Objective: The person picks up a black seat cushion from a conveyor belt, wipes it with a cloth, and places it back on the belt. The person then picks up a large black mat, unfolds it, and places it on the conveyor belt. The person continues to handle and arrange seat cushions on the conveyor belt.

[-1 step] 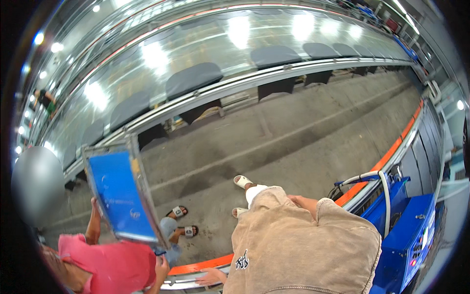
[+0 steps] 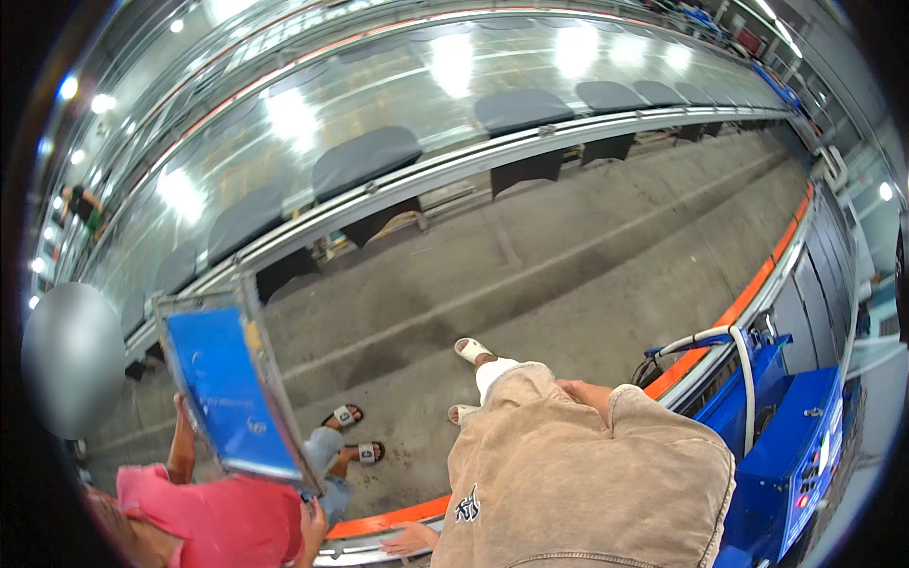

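My left hand [image 2: 409, 537] is low in the view, fingers stretched out, beside the silver rail and orange strip [image 2: 388, 517]. My right hand [image 2: 585, 393] is partly hidden by my beige clothing [image 2: 578, 473]; its fingers are unclear. At left, a person in a pink top [image 2: 208, 521] holds a metal-framed blue screen [image 2: 222, 374] upright with both hands. My feet in cream sandals [image 2: 472, 350] stand on the concrete floor [image 2: 530, 265].
Behind runs a long glass-topped table [image 2: 360, 95] with dark grey pads [image 2: 365, 161]. At right are a blue machine [image 2: 786, 435] with a white hose [image 2: 744, 388] and a curved orange-edged rail [image 2: 757, 293]. Another person [image 2: 83, 206] is far left.
The blue screen and the pink-clad person's raised hand have shifted slightly downward in the view. My hands have hardly moved; the background has shifted slightly.
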Available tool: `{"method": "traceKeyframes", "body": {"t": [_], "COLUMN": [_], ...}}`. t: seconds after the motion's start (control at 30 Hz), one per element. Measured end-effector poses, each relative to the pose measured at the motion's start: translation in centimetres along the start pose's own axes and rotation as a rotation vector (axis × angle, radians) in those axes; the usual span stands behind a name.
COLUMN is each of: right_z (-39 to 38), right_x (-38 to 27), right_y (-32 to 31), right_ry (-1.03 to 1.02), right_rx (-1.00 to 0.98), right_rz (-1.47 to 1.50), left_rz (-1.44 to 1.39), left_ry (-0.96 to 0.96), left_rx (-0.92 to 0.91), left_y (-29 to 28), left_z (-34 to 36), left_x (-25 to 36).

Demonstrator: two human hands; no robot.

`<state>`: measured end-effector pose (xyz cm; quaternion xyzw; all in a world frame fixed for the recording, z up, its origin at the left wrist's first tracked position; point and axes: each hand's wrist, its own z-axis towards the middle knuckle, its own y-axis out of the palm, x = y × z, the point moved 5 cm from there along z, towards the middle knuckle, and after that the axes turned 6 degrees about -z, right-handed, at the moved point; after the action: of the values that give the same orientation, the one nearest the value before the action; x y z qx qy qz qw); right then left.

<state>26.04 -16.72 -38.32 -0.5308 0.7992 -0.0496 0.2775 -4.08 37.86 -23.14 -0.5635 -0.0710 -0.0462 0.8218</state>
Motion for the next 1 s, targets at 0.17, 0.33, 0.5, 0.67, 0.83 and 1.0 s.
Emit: {"method": "traceKeyframes", "body": {"t": [0.17,0.33,0.5,0.67,0.83,1.0], "right_z": [-1.7,1.4,5.5,8.5,11.0,13.5], "right_x": [5.5,5.6,4.3,5.7,7.9,9.5], "right_y": [-1.9,-4.4,-10.6,-16.9,-23.5,-29.3], "right_ry": [0.185,0.217,0.195,0.213,0.233,0.245], "right_rx": [0.043,0.06,0.087,0.119,0.131,0.194], "right_rz": [0.056,0.138,0.175,0.243,0.267,0.215], "left_rz": [-0.176,-0.3,-0.385,-0.438,-0.402,-0.233], "left_ry": [0.215,0.391,0.493,0.694,0.877,0.93], "left_rx": [-0.071,-0.08,-0.075,-0.216,-0.677,-1.352], "left_y": [2.4,2.5,2.8,4.2,7.0,8.5], "left_z": [1.7,1.9,-0.4,-8.2,-18.2,-27.9], "left_x": [14.6,27.0,35.6,45.3,52.4,57.3]}}
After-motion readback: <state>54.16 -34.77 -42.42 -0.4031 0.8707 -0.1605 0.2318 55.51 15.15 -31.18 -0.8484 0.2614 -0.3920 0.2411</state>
